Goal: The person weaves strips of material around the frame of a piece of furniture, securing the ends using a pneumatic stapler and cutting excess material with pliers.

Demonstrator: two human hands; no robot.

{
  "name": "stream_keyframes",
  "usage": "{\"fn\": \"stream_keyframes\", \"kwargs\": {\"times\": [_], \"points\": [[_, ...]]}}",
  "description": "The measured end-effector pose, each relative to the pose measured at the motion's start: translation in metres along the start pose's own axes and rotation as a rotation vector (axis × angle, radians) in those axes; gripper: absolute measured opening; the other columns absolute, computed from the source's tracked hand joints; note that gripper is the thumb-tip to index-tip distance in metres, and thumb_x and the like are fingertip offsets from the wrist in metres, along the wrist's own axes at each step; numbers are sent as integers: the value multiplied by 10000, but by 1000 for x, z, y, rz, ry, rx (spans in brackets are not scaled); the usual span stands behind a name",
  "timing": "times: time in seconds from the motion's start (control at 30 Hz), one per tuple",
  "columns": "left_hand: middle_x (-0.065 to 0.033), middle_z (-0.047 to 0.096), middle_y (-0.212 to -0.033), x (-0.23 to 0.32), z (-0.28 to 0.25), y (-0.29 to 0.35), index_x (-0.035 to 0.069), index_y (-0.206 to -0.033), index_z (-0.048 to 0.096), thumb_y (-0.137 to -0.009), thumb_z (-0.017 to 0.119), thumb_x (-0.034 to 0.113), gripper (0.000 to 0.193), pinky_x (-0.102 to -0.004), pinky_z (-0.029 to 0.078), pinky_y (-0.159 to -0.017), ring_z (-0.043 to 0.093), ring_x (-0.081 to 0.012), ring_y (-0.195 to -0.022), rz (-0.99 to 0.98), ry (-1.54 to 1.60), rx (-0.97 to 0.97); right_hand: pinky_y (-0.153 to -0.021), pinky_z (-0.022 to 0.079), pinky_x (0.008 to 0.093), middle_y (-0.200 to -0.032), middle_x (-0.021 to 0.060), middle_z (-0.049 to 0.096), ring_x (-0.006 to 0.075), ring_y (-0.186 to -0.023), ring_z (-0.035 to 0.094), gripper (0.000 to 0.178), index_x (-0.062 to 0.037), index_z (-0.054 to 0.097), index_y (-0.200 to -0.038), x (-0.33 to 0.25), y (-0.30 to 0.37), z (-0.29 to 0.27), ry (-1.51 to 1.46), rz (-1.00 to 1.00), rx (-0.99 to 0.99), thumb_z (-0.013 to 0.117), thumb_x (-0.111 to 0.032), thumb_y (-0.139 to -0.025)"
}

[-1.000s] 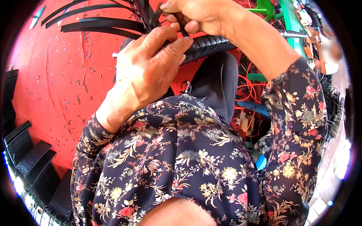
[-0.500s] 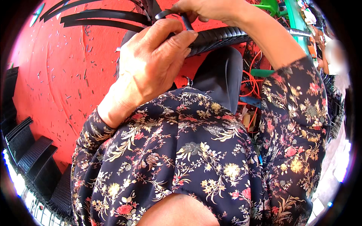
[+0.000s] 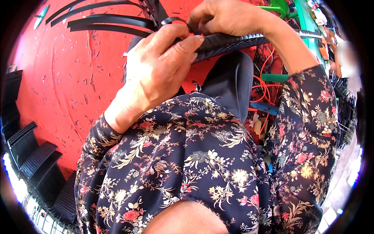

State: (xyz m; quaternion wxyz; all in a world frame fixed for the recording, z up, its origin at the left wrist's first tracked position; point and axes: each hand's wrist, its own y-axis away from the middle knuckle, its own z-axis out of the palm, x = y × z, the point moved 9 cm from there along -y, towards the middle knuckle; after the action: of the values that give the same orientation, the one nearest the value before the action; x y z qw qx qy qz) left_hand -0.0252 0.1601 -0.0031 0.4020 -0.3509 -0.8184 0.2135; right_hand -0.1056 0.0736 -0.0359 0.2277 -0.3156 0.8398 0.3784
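A long black piece wrapped in flat black strip, like a woven furniture edge (image 3: 218, 46), runs across my lap toward the right. My left hand (image 3: 161, 62) is closed over its left part, thumb and fingers pressing on the wrapping. A loop of flat black strip (image 3: 171, 19) rises just beyond these fingers. My right hand (image 3: 230, 17) is on the far side of the edge, fingers curled and pinched close to the loop; its fingertips are partly hidden. Several loose black strips (image 3: 113, 18) fan out to the left past my left hand.
Black scraps lie scattered on the red floor (image 3: 58, 89). Dark woven panels (image 3: 39, 158) stand at the left. Orange cord (image 3: 267, 93) and a green bar (image 3: 274, 77) are at right, with a green plastic item (image 3: 278, 7) farther off. Another person's arm (image 3: 336, 64) shows at far right.
My right hand has moved right and slightly down toward the wrapped edge, and the strip end that stood up between my hands is now drawn down. My left hand stays nearly in place.
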Motion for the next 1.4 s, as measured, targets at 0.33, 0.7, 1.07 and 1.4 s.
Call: {"fn": "stream_keyframes", "kwargs": {"times": [0.33,0.7,1.07,1.4], "points": [[-65,585,-909,-1,-5,0,78,-988,638,-692,703,29,307,-325,508,-564,610,-235,-671,67,-48,87,-668,475,322,-764,145,587,226,-721,587,107,21,618,-824,-31,16,-25,195,-385,372,591,-12,-726],[-68,588,-923,-4,-8,4,88,-1002,644,-690,711,33,323,-321,515,-583,626,-241,-714,53,-6,82,-673,478,273,-763,102,664,170,-715,604,217,26,667,-921,-16,-12,10,104,-173,-114,517,21,-765],[-154,598,-980,-2,-11,0,-29,-1042,640,-688,699,-63,361,-275,494,-715,616,-236,-814,-19,39,-55,-634,452,247,-771,21,623,109,-694,552,231,35,649,-932,-25,-18,7,-368,-303,-40,527,10,-738],[-144,592,-994,-2,-12,4,-7,-1059,644,-640,756,-61,437,-276,503,-689,617,-212,-809,-2,62,-53,-626,436,261,-761,27,620,126,-683,540,183,16,643,-881,-17,-14,19,-431,-21,-205,541,-9,-732]]}}
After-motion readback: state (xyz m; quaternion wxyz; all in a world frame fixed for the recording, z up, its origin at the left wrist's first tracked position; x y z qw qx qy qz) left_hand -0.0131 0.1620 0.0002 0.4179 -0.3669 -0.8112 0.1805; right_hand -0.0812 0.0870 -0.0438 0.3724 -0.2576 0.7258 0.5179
